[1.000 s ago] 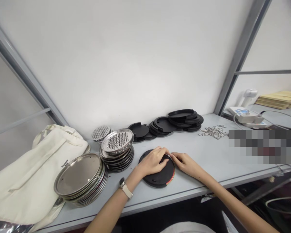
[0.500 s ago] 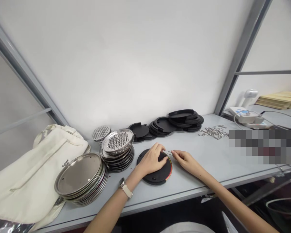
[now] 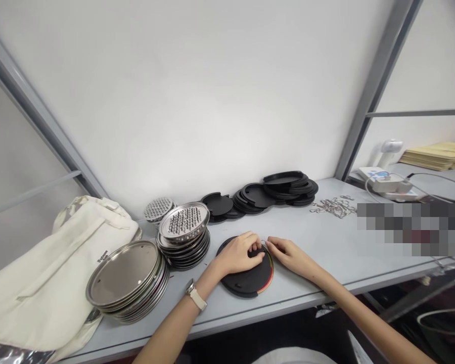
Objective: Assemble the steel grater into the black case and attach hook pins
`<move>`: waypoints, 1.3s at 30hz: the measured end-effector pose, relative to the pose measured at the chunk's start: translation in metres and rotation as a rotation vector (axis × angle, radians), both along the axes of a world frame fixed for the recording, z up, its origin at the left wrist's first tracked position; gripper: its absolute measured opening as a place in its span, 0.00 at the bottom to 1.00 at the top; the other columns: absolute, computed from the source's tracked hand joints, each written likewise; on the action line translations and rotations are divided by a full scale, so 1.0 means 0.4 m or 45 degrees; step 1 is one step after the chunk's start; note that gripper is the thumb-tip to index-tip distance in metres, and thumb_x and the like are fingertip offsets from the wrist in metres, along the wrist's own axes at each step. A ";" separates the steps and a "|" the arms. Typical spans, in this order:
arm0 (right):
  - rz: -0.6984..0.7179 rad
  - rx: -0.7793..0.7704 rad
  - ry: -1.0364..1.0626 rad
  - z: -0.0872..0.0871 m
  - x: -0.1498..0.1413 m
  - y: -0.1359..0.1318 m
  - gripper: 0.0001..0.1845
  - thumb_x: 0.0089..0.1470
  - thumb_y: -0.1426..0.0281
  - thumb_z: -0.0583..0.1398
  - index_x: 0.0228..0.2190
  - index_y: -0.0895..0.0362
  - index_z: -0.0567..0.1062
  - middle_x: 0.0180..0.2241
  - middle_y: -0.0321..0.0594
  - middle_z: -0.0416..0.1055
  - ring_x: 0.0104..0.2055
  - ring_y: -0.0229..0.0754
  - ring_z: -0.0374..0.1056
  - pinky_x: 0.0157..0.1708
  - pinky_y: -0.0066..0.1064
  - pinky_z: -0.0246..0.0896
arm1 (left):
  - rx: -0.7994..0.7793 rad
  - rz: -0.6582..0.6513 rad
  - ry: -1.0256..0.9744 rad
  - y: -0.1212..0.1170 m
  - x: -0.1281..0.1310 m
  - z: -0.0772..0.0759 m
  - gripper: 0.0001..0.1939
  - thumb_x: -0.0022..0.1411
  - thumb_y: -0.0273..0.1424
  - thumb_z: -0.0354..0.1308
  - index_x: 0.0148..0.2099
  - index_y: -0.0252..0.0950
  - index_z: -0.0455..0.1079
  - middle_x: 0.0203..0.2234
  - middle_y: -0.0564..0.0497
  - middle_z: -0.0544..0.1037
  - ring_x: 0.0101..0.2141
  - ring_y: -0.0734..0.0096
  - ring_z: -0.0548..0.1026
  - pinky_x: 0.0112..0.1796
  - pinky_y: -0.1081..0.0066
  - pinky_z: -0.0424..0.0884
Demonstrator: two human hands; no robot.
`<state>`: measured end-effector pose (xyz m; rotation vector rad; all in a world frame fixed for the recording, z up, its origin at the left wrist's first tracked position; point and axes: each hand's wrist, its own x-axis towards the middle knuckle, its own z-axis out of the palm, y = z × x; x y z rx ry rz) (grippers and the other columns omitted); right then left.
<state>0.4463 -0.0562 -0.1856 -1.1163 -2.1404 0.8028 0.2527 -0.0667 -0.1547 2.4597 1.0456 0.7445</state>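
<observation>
A round black disc (image 3: 246,283) with a red and yellow band along its right edge lies flat on the table. My left hand (image 3: 238,257) rests over its upper part, fingers curled at the far edge and thumb bent on top. Just beyond that edge, my right hand (image 3: 292,257) pinches a thin metal wire hook (image 3: 264,241) between thumb and forefinger. The hook's tip is close to the left fingers; whether it touches the disc is hard to see. A heap of similar small metal hooks (image 3: 335,207) lies farther right.
Black rimmed discs (image 3: 256,194) are stacked along the wall. To the left stand a pile of round metal graters (image 3: 185,222), smooth metal plates (image 3: 123,275) and a cream cloth bag (image 3: 53,273). White devices with cables (image 3: 387,182) sit at the far right.
The disc has shifted slightly toward me and to the right, with my left hand moving along on it. My right hand's fingertips and the hook have come nearer the disc's edge.
</observation>
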 end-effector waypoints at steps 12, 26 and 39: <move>0.062 0.032 -0.085 0.020 0.002 -0.010 0.23 0.61 0.58 0.44 0.22 0.56 0.65 0.21 0.34 0.64 0.24 0.36 0.57 0.26 0.27 0.51 | 0.139 0.044 0.020 -0.005 0.009 0.009 0.16 0.54 0.29 0.57 0.45 0.38 0.58 0.39 0.48 0.68 0.42 0.63 0.67 0.45 0.64 0.64; 0.084 -0.012 -0.089 0.020 0.004 -0.006 0.24 0.61 0.58 0.44 0.25 0.58 0.69 0.23 0.35 0.67 0.25 0.37 0.60 0.28 0.28 0.54 | 0.051 -0.036 -0.058 -0.002 0.009 0.006 0.16 0.55 0.24 0.55 0.46 0.38 0.59 0.35 0.51 0.70 0.37 0.69 0.70 0.43 0.67 0.66; 0.059 -0.029 -0.065 0.006 0.006 -0.001 0.23 0.61 0.57 0.44 0.21 0.57 0.62 0.20 0.32 0.59 0.24 0.35 0.54 0.26 0.27 0.49 | -0.036 -0.046 -0.133 0.002 0.007 0.006 0.14 0.55 0.23 0.54 0.43 0.38 0.57 0.36 0.51 0.70 0.37 0.70 0.70 0.41 0.69 0.67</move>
